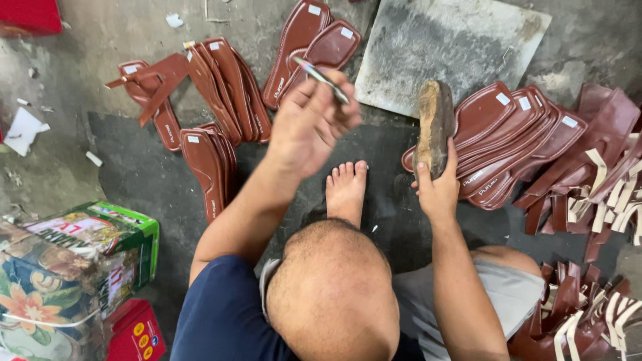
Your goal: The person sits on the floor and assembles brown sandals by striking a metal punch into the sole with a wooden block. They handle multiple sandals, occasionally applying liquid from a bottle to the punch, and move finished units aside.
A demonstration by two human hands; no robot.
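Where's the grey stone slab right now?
In the head view, the stone slab lies on the floor at top centre-right, just beyond the worn block in the right hand.

L hand (309,127): pinches thin metal tool (321,78)
R hand (438,190): grips brown block (435,127) upright
Around: brown soles (508,140) on floor
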